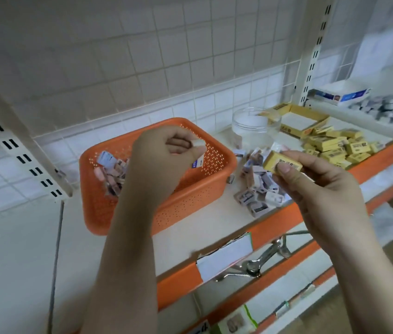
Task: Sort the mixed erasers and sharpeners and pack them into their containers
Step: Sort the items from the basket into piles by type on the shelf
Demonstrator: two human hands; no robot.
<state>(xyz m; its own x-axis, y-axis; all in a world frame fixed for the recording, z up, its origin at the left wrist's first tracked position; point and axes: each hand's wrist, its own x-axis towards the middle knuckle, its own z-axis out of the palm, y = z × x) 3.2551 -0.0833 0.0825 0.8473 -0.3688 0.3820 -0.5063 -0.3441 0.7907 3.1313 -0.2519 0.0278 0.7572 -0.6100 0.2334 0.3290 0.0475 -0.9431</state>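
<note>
My left hand hovers over the orange basket, its fingers curled round a small white eraser with a blue label. My right hand pinches a yellow eraser box between thumb and fingers, just right of the basket. Inside the basket lies a heap of small erasers. A loose pile of small grey-white sharpeners sits on the shelf between the basket and my right hand.
A clear round jar stands behind the pile. An open yellow carton and a stack of yellow boxes lie at the right. The shelf has an orange front edge. Metal clips hang below it.
</note>
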